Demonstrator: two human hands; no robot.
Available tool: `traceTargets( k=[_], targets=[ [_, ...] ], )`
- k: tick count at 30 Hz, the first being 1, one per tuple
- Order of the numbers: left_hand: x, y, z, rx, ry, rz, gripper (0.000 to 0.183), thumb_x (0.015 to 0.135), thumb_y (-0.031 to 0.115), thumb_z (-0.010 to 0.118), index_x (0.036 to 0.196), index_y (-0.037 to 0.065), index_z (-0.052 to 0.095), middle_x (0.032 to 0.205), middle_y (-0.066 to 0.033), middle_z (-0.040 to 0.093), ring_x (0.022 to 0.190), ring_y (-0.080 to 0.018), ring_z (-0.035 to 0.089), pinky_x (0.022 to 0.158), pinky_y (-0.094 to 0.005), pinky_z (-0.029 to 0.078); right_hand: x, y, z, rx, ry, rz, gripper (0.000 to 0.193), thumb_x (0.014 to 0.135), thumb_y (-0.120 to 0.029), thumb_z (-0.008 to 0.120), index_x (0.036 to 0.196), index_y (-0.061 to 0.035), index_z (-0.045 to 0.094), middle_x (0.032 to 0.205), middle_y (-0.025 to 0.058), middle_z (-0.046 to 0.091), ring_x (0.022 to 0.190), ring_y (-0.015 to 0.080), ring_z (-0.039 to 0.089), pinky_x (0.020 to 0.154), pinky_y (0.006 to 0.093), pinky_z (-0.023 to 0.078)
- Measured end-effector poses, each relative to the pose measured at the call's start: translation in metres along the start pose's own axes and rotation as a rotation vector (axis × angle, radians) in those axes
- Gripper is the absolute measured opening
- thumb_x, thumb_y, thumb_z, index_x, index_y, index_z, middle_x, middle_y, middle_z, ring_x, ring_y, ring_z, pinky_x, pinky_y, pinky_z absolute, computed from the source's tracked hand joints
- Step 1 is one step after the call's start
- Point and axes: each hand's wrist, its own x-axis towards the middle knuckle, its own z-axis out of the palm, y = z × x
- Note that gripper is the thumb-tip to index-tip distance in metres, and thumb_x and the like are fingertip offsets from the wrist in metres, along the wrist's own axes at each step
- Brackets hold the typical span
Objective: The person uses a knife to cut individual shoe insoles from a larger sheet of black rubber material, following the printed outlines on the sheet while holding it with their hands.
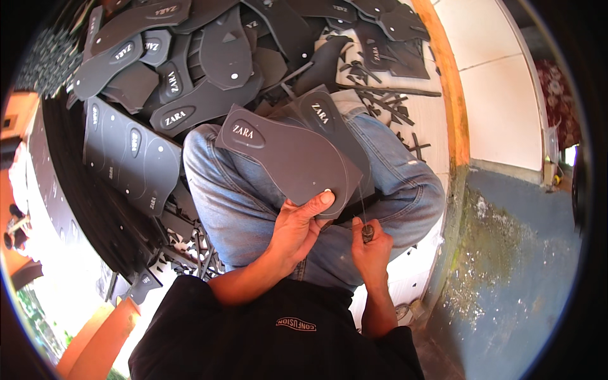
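My left hand (300,225) grips the near end of a dark grey foam sandal sole (288,155), thumb on top and fingers under it. The piece lies over my lap, its printed oval heel patch pointing away from me. In my right hand (372,248) is a thin-bladed knife (367,234) with a dark handle. Its narrow blade points up along the sole's right edge; whether it touches the foam I cannot tell. Partly under the held piece, a second foam sole (329,120) rests across my jeans.
A heap of cut foam soles (225,54) lies beyond my knees. To the left leans a foam sheet (130,152) with printed outlines. Dark offcuts (392,107) litter the pale floor, and a wooden edging strip (453,95) runs along the right, beside a blue-grey floor (519,253).
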Motion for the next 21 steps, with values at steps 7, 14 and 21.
traceTargets(
  k=[7, 14, 21],
  targets=[
    [0.007, -0.014, -0.005, 0.031, -0.028, 0.011, 0.03, 0.08, 0.005, 0.068, 0.107, 0.007, 0.054, 0.099, -0.0041, 0.061, 0.093, -0.0162, 0.062, 0.084, -0.0318, 0.054, -0.006, 0.007, 0.0, -0.105, -0.018, 0.014, 0.021, 0.081, -0.018, 0.062, 0.068, -0.0035, 0.053, 0.051, 0.0154, 0.053, 0.05, 0.0355, 0.056, 0.048, 0.0421, 0.042],
    [-0.002, -0.019, -0.038, 0.106, 0.034, 0.044, 0.024, 0.078, 0.002, 0.069, 0.1, 0.006, 0.06, 0.094, -0.0037, 0.064, 0.085, -0.0136, 0.063, 0.075, -0.0266, 0.052, 0.021, -0.017, 0.024, -0.146, -0.102, -0.057, 0.022, 0.081, -0.018, 0.06, 0.069, -0.0015, 0.053, 0.06, 0.0219, 0.057, 0.062, 0.043, 0.058, 0.054, 0.0472, 0.043],
    [-0.021, -0.011, -0.061, 0.187, 0.018, -0.02, 0.029, 0.076, 0.001, 0.07, 0.104, 0.005, 0.06, 0.097, -0.0032, 0.064, 0.091, -0.0129, 0.061, 0.081, -0.028, 0.048, 0.065, -0.04, 0.026, 0.628, -0.33, 0.221, 0.028, 0.086, -0.02, 0.062, 0.068, 0.0008, 0.056, 0.054, 0.0026, 0.05, 0.046, 0.0104, 0.043, 0.044, 0.0282, 0.033]
  ],
)
